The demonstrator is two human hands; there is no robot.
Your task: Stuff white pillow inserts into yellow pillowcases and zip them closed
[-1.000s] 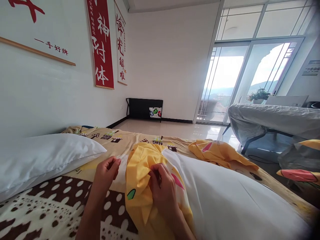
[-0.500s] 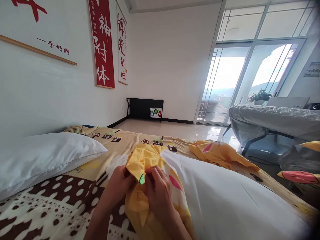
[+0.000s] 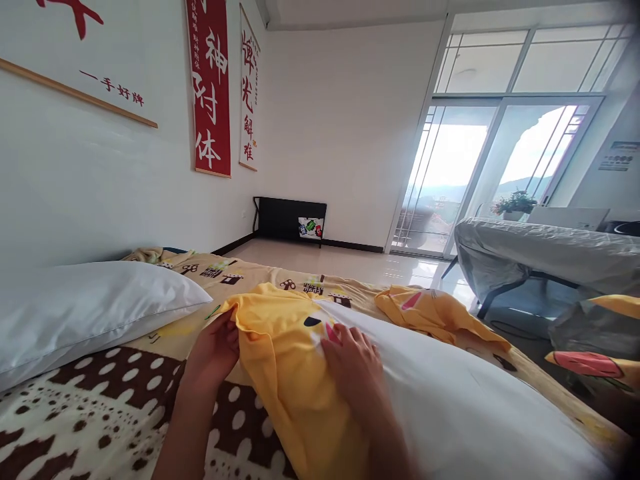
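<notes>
A yellow pillowcase (image 3: pixel 285 340) with a cartoon face covers the near-left end of a white pillow (image 3: pixel 465 393) lying on the bed. My left hand (image 3: pixel 214 353) is closed on the pillowcase's left corner, fingers pinching the cloth. On top of the pillowcase, by its pink patch and the border with the bare white pillow, my right hand (image 3: pixel 357 367) rests with fingers stretched out. Most of the white pillow stays uncovered, reaching to the lower right.
Another white pillow (image 3: pixel 100 307) lies at left on the patterned blanket (image 3: pixel 125 413). A second yellow cloth (image 3: pixel 435 313) lies beyond the pillow. A plastic-covered table (image 3: pixel 545 247) stands at right, and a black folded panel (image 3: pixel 277 217) leans by the far wall.
My left hand has pulled the pillowcase corner to the left, spreading the bunched cloth. My right hand has let go of the bunched part and moved right onto the pillowcase.
</notes>
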